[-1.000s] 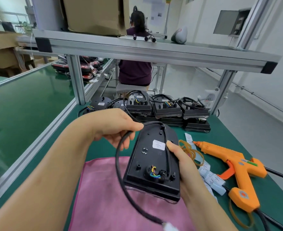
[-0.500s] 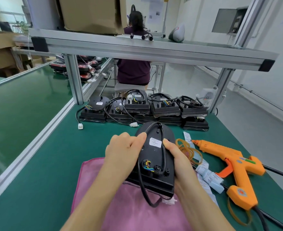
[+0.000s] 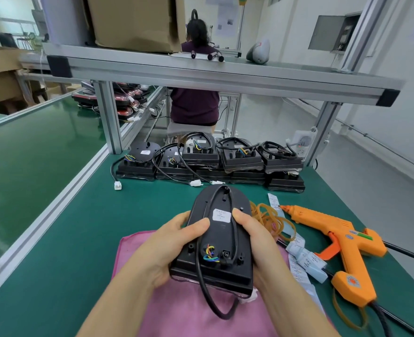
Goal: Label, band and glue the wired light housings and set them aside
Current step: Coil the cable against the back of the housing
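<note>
The housing (image 3: 219, 239) was held just above the cloth (image 3: 188, 312), with the grip of the left hand (image 3: 167, 246) and right hand (image 3: 257, 242) clamped on its sides. It looked rigid, light and smooth, and best held by its edges, clear of the cable (image 3: 210, 305).

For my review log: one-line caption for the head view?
Left hand and right hand hold a labelled housing over a pink cloth, glue gun to the right.
</note>
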